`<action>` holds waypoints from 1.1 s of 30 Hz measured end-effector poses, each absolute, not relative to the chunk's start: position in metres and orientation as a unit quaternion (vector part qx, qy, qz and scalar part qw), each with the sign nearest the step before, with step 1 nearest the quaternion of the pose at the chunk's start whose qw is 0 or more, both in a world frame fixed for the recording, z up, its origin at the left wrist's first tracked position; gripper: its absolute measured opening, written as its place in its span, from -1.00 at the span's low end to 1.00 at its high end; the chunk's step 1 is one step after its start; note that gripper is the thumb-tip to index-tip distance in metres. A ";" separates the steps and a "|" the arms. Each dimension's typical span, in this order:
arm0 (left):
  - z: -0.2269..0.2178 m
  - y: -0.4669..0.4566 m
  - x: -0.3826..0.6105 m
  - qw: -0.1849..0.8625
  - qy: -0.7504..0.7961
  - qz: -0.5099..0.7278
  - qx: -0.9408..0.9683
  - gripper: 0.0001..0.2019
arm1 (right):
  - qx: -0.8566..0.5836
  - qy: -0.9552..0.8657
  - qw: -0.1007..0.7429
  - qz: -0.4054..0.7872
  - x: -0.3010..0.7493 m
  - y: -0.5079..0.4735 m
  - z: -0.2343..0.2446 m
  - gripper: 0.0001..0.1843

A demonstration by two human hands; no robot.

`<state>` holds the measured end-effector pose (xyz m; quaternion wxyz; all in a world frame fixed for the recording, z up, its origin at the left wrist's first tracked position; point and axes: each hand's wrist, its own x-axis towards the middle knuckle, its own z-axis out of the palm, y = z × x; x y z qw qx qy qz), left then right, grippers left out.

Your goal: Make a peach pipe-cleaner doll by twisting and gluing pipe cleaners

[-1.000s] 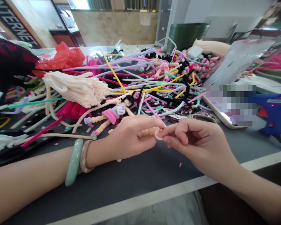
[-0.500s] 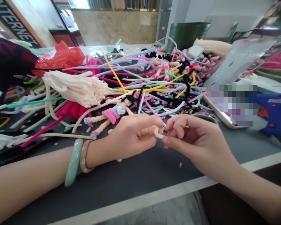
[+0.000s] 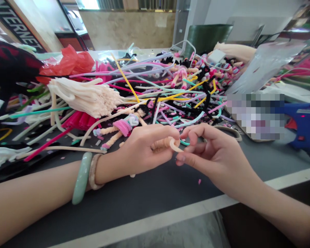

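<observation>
My left hand [image 3: 144, 150] is shut on a peach chenille stem [image 3: 164, 142], whose end curls into a small loop. My right hand [image 3: 212, 153] is right beside it, and its fingertips pinch the loop's tip. Just beyond my left hand lies a pipe-cleaner doll [image 3: 124, 126] with a pink skirt and dark hair, not touching my fingers. A cream bundle of chenille stems [image 3: 82, 97] lies further left. A jade bangle [image 3: 82, 178] and a beige bangle [image 3: 94, 172] circle my left wrist.
A heap of multicoloured pipe cleaners [image 3: 160, 93] with several more dolls covers the back of the dark grey table [image 3: 144, 193]. A blue glue gun [image 3: 303, 120] and a blurred phone [image 3: 255, 117] sit at right. A red plastic bag [image 3: 69, 63] lies at back left.
My right hand has shifted slightly up and its fingers have spread a little. The peach loop's tip now stretches further toward my right fingertips. My left hand has barely moved.
</observation>
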<state>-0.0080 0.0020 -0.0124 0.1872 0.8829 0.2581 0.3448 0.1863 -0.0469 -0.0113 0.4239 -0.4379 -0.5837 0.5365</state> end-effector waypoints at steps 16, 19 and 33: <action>-0.013 0.002 -0.009 0.183 0.257 0.354 0.880 -0.87 | -0.411 -0.584 0.513 0.477 0.188 -0.044 -0.010 -0.80; -0.013 0.001 -0.007 0.190 0.259 0.356 0.878 -0.89 | -0.393 -0.535 0.548 0.509 0.189 -0.042 -0.009 -0.82; -0.016 0.003 -0.008 0.212 0.216 0.408 0.861 -0.85 | -0.434 -0.555 0.511 0.492 0.190 -0.040 -0.007 -0.94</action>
